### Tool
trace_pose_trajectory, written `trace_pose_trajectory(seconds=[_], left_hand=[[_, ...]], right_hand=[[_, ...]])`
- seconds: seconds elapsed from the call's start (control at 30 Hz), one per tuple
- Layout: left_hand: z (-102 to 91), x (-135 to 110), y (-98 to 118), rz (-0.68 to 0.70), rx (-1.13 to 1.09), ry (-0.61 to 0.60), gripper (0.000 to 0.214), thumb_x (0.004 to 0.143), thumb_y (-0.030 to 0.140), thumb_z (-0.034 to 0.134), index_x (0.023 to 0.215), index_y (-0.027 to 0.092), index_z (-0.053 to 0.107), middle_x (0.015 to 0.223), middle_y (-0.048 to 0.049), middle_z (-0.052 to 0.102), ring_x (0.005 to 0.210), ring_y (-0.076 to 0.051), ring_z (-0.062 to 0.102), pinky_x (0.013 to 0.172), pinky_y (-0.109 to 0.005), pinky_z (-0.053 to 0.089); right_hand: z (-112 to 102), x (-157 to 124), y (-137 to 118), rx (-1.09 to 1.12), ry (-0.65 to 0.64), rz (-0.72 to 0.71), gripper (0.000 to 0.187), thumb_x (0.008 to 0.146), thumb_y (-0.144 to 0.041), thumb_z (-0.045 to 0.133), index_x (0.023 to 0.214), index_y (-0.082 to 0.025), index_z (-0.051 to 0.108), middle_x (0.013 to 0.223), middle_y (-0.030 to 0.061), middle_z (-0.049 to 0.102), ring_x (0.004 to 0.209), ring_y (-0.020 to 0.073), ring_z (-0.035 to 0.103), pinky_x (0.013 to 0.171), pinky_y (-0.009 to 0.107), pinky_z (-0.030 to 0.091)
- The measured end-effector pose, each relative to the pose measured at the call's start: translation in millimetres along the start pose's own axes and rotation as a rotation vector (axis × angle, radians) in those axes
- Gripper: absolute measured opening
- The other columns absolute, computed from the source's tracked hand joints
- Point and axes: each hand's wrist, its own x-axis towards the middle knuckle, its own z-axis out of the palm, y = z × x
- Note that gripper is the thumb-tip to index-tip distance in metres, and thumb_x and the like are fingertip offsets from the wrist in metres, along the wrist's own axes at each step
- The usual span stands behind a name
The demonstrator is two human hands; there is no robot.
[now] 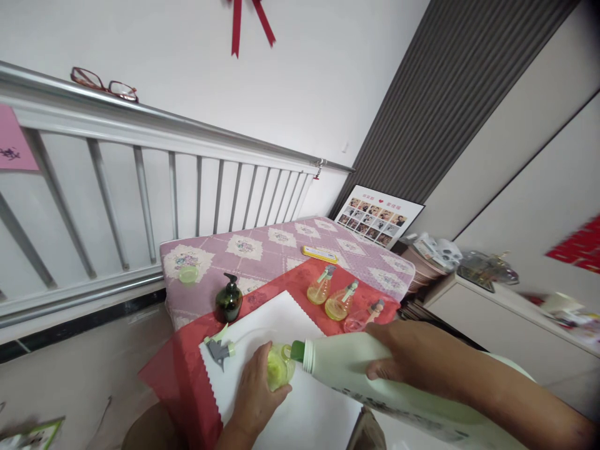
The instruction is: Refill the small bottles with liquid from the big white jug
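My L hand (pixel 257 392) curls round small clear yellow-green bottle (pixel 281 367), R hand (pixel 404 357) grips pale-green plastic jug (pixel 337 358), dark-green pump bottle (pixel 229 304) nearby.

bright, diffuse light | glint along rail (pixel 187 121) | edges stretched (wide-angle look) | red sign (pixel 579 245) blurred | top-right corner dark

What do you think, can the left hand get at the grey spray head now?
Probably not while the left hand holds the small bottle; otherwise the way over the white sheet to the spray head looks free.
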Motion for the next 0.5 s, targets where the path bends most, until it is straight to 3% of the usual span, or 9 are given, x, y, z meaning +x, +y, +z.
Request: trace_pose_trajectory(seconds=[0.5], left_hand=[[-0.5,0.7,-0.9,0.001,-0.01,0.003,0.088,0.065,0.036,0.062,0.145,0.017,0.032,0.153,-0.0114,0.045,0.14,-0.026,0.041,0.12,-0.038,0.031]], right_hand=[[-3.1,-1.1,-3.9,0.005,-0.042,0.026,0.029,0.079,-0.045,0.06,0.095,-0.022,0.067,0.102,0.016,0.075,0.094,0.0396,0.069,0.073,0.041,0.044]])
